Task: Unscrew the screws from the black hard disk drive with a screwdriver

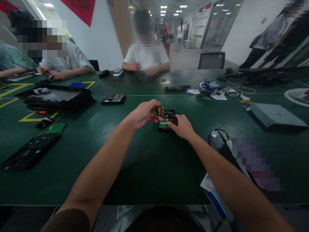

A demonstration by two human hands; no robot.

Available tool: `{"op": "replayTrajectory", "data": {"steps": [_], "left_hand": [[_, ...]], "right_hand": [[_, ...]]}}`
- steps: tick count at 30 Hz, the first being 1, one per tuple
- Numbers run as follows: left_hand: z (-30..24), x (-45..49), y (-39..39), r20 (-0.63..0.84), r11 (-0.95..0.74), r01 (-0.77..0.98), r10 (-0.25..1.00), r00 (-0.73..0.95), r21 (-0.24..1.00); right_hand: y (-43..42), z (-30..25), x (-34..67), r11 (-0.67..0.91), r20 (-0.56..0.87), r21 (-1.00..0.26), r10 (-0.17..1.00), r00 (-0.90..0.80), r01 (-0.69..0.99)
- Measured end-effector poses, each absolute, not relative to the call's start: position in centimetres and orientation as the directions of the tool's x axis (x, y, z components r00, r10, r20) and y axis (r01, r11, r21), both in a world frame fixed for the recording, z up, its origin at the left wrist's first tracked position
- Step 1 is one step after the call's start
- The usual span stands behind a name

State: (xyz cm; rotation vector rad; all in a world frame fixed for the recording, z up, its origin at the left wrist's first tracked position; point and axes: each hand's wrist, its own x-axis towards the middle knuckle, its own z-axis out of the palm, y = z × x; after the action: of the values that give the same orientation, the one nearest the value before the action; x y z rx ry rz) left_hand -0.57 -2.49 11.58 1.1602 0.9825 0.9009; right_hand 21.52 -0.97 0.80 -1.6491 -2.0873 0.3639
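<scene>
In the middle of the green table lies a small black device with a green circuit board (164, 125) showing, like an opened electronics case. My left hand (146, 114) is closed round a short screwdriver (158, 110) with a black and yellow handle, held upright over the device. The screwdriver's tip is hidden by my fingers. My right hand (182, 125) grips the device's right side, thumb on top near the board. Farther left sits a similar black unit with a green board (113, 99).
A black tray (55, 96) stands at left, with a loose green board (55, 128) and a black panel (31, 151) nearer. At right are a grey metal box (277, 114), cables (233, 91) and a cylindrical tool (175, 88). Other people sit across the table.
</scene>
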Motion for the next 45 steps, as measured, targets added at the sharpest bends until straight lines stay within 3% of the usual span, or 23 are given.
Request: {"op": "replayTrajectory", "data": {"steps": [6,17,30,39,45], "left_hand": [[11.7,-1.1,-2.3,-0.134,0.141,-0.009,0.957,0.255,0.99],[11.8,-0.4,-2.9,-0.156,0.186,-0.052,0.923,0.352,0.981],[11.9,-1.1,-2.6,-0.108,0.108,0.015,0.953,0.284,0.994],[11.5,0.2,-3.1,-0.139,0.186,-0.069,0.893,0.428,0.98],[11.9,-0.7,-2.8,-0.146,0.161,-0.018,0.933,0.329,0.987]], "right_hand": [[-0.8,0.7,21.5,0.242,0.179,-0.471,0.968,-0.176,0.848],[-0.9,0.8,21.5,0.248,0.184,-0.471,0.966,-0.181,0.847],[-0.9,0.8,21.6,0.239,0.173,-0.478,0.969,-0.177,0.845],[-0.8,0.6,21.5,0.255,0.2,-0.445,0.963,-0.182,0.858],[-1.0,0.9,21.5,0.234,0.172,-0.457,0.97,-0.173,0.858]]}}
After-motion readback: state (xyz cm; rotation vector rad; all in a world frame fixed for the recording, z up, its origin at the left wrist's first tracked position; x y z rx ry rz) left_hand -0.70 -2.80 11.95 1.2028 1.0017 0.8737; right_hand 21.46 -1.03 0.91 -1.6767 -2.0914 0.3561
